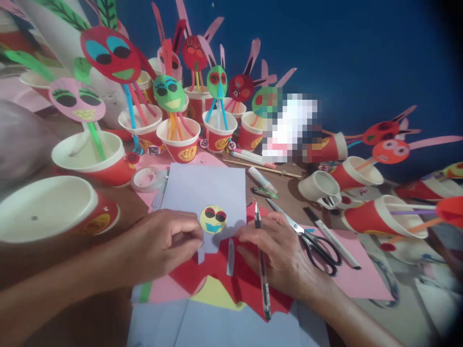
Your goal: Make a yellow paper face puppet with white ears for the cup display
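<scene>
My left hand (181, 238), its fingers curled together, pinches a small pale paper strip (201, 254) left of the yellow paper face (213, 220). That face has dark eyes and a blue mouth and lies on a light blue-grey sheet (206, 183). To the right, my right hand (269, 246) holds a pen (263, 270), its tip pointing up and away. A narrow pale paper piece with a dark line (230, 258) lies on red paper (188, 274) between the hands. Yellow paper (219, 293) shows beneath the red.
Red paper cups (183, 144) with paper faces on coloured sticks stand behind. Black-handled scissors (307, 233) and a marker (333, 238) lie on the right, near a white mug (318, 188). A glue tube (262, 180) lies beyond the sheet. Large cups stand at left.
</scene>
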`<action>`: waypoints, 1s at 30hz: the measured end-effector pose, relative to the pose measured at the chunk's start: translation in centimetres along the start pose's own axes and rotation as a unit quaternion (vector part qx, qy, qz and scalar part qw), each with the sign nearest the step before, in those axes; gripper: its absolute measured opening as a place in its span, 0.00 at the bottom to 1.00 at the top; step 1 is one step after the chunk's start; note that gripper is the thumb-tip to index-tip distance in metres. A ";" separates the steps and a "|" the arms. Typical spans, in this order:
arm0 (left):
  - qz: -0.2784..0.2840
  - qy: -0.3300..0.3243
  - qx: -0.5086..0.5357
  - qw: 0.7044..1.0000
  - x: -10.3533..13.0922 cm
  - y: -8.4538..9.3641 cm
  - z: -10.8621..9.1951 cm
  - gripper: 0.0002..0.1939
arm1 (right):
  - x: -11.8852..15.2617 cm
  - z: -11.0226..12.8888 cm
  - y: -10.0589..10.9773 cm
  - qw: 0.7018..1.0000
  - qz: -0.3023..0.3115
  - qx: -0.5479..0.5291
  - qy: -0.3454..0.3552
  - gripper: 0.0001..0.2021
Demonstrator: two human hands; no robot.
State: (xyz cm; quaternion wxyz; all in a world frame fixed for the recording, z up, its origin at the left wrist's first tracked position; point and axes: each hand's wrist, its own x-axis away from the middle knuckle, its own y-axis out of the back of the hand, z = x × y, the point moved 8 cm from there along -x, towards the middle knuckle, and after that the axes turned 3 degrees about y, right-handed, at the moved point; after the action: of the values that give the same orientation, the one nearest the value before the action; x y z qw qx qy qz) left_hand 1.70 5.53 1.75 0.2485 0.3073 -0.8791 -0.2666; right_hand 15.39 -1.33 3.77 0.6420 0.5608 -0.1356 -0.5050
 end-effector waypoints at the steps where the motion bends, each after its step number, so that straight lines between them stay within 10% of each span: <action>1: -0.006 -0.013 0.001 1.000 0.0 0.1 -0.1 0.08 | 0.0 0.0 0.0 1.000 -0.001 0.003 0.001 0.10; 17: 0.006 -0.114 0.028 0.993 0.3 -0.2 -1.6 0.10 | 0.1 0.9 -1.5 0.994 0.098 -0.007 0.039 0.09; 24: 0.013 0.006 0.149 0.989 0.0 -1.0 -1.4 0.11 | 0.5 -1.6 1.1 0.966 -0.051 -0.176 -0.181 0.08; 30: 0.032 0.012 0.148 0.988 -0.7 -2.1 -2.6 0.11 | 0.7 -1.4 0.8 0.925 -0.048 -0.277 -0.255 0.07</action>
State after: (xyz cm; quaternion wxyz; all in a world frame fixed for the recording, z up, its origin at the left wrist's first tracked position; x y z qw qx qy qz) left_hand 4.54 3.77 2.18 0.2195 0.3153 -0.9152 -0.1221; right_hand 17.22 -1.20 3.72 0.6906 0.2191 -0.1228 -0.6782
